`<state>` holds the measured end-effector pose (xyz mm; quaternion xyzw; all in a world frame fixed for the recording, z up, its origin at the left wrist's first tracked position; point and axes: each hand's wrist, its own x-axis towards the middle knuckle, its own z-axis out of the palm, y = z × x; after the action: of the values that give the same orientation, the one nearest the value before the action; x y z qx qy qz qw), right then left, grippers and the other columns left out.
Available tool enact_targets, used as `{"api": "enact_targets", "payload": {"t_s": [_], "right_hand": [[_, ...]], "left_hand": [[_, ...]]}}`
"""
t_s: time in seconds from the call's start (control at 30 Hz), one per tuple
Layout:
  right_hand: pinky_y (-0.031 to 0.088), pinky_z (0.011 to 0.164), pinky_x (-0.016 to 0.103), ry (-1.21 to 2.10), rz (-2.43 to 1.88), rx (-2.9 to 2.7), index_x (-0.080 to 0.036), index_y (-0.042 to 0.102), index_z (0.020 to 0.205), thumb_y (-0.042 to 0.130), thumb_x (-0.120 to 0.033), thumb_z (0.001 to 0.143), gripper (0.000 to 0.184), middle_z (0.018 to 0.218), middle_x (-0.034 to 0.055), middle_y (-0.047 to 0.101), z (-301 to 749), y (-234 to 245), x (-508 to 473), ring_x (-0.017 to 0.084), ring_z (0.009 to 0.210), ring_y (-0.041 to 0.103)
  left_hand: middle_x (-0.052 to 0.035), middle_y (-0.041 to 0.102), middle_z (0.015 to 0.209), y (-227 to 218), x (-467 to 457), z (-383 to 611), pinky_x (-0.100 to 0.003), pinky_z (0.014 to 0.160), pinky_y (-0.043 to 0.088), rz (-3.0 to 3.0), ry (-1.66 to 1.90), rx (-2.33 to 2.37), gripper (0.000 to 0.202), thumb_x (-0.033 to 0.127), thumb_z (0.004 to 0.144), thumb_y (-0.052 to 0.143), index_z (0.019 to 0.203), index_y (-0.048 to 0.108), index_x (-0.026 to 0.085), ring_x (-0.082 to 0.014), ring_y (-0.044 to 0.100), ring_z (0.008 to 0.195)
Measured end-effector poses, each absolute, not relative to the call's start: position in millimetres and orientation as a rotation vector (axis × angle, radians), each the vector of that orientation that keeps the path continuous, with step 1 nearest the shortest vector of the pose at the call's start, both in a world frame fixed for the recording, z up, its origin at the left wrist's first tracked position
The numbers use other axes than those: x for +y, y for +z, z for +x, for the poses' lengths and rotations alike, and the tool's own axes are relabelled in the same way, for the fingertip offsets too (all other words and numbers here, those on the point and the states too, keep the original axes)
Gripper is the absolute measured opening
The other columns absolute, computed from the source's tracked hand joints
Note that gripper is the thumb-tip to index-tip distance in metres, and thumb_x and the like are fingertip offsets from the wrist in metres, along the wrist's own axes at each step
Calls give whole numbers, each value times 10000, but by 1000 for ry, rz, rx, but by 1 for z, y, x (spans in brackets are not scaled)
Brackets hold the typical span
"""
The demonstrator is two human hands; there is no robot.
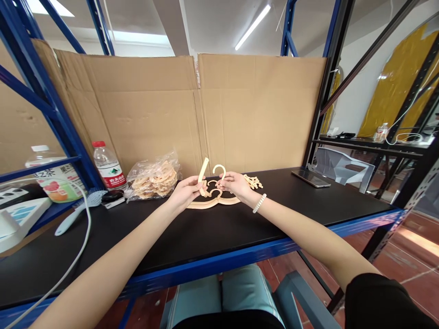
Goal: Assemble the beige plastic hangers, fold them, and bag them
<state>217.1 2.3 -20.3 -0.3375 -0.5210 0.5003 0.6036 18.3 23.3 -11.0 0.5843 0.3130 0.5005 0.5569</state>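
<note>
My left hand (185, 194) is closed around a pale yellow plastic hanger arm (203, 170), whose long end points up and slightly right. Pinched in my right hand (236, 184) is a hanger hook (220, 168) of the same colour, its curve upward, apart from the upright end of the arm. Beneath both hands, pale yellow hangers (203, 205) with curved arms and hooks lie on the black tabletop. Just beyond my right hand sits a small pile of pale yellow plastic pieces (254, 182).
A clear plastic bag (154, 178) of pale yellow pieces lies left, beside a red-capped water bottle (109, 167). A brush (80, 211), a white cable (87, 224) and a larger bottle (56, 176) are further left. A phone (310, 178) lies right; cardboard (260, 109) stands behind.
</note>
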Motion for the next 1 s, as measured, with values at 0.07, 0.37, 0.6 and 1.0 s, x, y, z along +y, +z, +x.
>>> {"api": "enact_targets", "payload": {"t_s": [0.07, 0.37, 0.6, 1.0], "right_hand": [[578, 731, 247, 1181, -772, -1202, -149, 594, 783, 767, -120, 696, 196, 697, -8, 657, 218, -21, 3, 112, 681, 692], [556, 725, 233, 1188, -781, -1336, -139, 670, 763, 811, -269, 663, 216, 701, -21, 645, 222, -19, 3, 77, 664, 634], [579, 812, 304, 1304, -724, -1323, -141, 663, 773, 765, -254, 752, 153, 795, 40, 705, 227, -11, -3, 135, 782, 686], [587, 828, 315, 1338, -728, -1370, -151, 629, 764, 743, -243, 788, 149, 803, 51, 725, 224, -10, -9, 168, 783, 722]], "left_hand": [[-19, 652, 815, -11, 22, 18, -402, 946, 530, 1408, 1213, 733, 163, 143, 754, 724, 903, 659, 150, -168, 675, 869], [-64, 718, 893, -16, 14, 24, -412, 908, 535, 1501, 1214, 652, 353, 295, 681, 824, 858, 553, 153, -180, 696, 837], [-93, 726, 935, -15, 11, 24, -418, 864, 537, 1637, 1242, 638, 400, 390, 677, 815, 855, 544, 157, -204, 692, 833], [-92, 744, 906, -13, 4, 29, -366, 793, 553, 1783, 1291, 591, 333, 359, 709, 783, 841, 548, 163, -224, 713, 826]]}}
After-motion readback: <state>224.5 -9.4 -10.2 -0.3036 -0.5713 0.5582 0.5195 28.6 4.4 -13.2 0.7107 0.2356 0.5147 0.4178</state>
